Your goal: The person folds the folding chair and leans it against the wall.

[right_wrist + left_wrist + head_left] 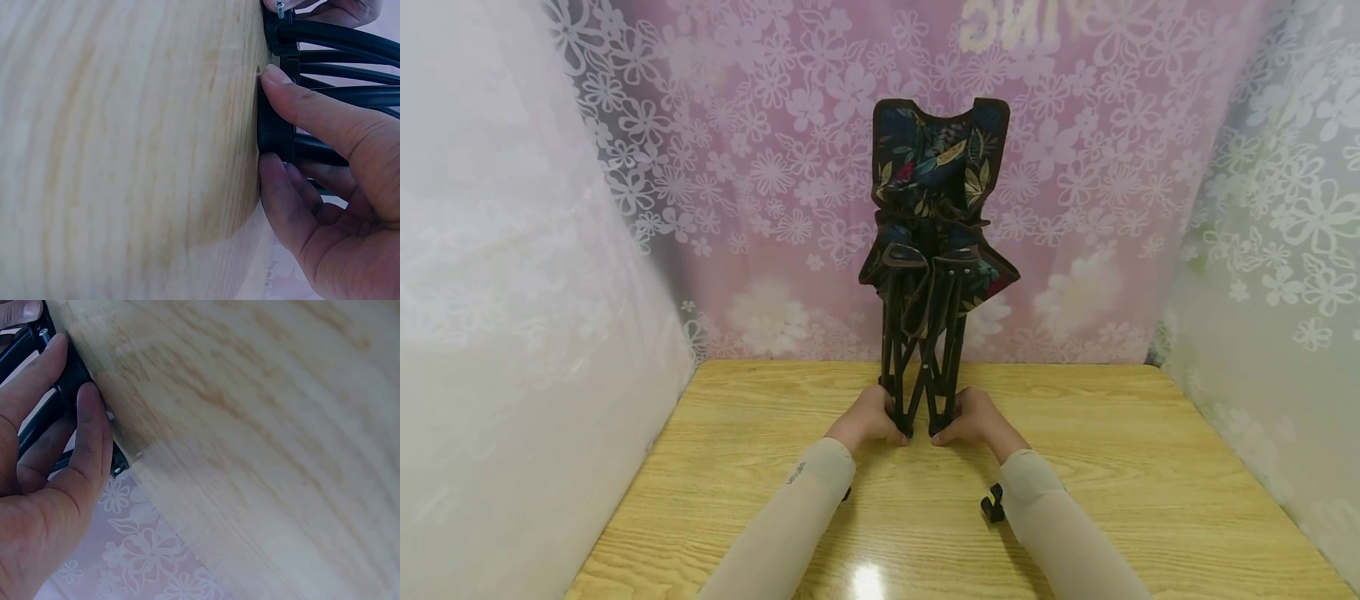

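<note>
A folding camp chair [934, 179] stands upright and folded near the table's back edge, with dark leaf-printed fabric above crossed black tube legs [925, 367]. My left hand [871, 417] grips the foot of the left front leg, low at the tabletop. On the other side, my right hand [973, 418] holds the foot of the right front leg. In the left wrist view, thumb and fingers of the left hand [59, 462] pinch a black plastic foot [72, 375]. The right wrist view has the right hand [340, 169] pinching another foot [275, 119] against the wood.
The wood-grain table [760, 417] runs under both forearms. A pink flowered curtain [760, 208] hangs right behind the chair, and pale sheets [512, 250] close in the sides. A black strap piece [992, 504] sits by the right wrist.
</note>
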`<state>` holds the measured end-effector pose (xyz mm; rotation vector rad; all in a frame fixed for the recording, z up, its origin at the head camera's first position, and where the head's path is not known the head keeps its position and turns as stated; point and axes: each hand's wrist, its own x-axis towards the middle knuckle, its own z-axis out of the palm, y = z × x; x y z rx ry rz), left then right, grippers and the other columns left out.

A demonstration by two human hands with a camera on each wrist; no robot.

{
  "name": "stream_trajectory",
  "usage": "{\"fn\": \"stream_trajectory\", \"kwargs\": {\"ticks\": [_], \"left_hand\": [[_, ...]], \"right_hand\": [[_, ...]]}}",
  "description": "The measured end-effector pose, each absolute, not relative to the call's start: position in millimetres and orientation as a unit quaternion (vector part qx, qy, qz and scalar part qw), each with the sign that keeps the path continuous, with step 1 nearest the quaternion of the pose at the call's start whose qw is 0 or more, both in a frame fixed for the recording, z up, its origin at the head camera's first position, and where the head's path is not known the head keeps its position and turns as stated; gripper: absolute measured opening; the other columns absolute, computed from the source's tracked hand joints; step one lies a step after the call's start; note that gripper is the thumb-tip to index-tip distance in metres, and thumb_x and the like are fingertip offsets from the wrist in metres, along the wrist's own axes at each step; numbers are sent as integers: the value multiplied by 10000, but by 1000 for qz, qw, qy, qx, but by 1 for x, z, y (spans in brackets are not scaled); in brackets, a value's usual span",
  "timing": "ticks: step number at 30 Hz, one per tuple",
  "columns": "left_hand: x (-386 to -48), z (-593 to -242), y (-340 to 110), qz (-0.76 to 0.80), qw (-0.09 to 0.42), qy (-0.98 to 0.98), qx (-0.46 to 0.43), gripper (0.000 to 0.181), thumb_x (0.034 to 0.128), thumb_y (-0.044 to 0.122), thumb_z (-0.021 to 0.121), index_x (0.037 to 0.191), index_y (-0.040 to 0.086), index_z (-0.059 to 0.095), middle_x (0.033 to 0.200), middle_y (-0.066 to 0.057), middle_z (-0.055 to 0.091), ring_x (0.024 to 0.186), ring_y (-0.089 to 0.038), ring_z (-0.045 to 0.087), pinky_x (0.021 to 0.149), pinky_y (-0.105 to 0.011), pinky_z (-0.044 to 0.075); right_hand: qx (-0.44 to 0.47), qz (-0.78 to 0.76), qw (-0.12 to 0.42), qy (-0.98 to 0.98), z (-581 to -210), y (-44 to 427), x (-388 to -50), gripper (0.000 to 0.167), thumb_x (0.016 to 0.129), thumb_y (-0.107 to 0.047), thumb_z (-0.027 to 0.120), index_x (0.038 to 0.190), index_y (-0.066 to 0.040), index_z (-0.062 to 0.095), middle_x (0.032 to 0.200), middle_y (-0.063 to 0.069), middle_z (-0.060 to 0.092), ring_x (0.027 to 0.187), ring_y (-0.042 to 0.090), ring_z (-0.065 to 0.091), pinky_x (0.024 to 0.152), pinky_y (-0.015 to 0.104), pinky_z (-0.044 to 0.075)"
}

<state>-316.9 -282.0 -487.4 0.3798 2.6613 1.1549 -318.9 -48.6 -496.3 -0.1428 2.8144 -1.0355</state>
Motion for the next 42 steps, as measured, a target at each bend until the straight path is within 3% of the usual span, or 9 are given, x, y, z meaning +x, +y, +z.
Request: {"fn": "stream_trajectory", "kwargs": {"ticks": [23,36,42], "left_hand": [[-321,-493,-283,397,116,902,124,552,751,159,986,1184,-47,712,1209,-192,710,1090,-335,695,954,-484,607],[-320,-494,-284,389,114,906,124,643,767,167,980,1287,-73,686,1322,-229,680,1215,-389,670,1023,-500,588],[-319,-492,-286,390,121,904,123,654,779,178,972,1311,-61,677,1349,-227,670,1237,-393,661,1034,-506,583]], "right_hand": [[-45,-346,70,934,-497,-49,-317,318,693,-233,1023,793,-47,785,732,65,740,704,194,631,657,321,550],[-38,-351,75,933,-496,-52,-316,319,700,-242,1021,769,-52,774,715,69,730,671,192,599,613,301,509],[-29,-349,77,934,-497,-53,-318,318,691,-255,1026,723,-86,759,646,-2,671,636,165,572,594,288,488]]}}
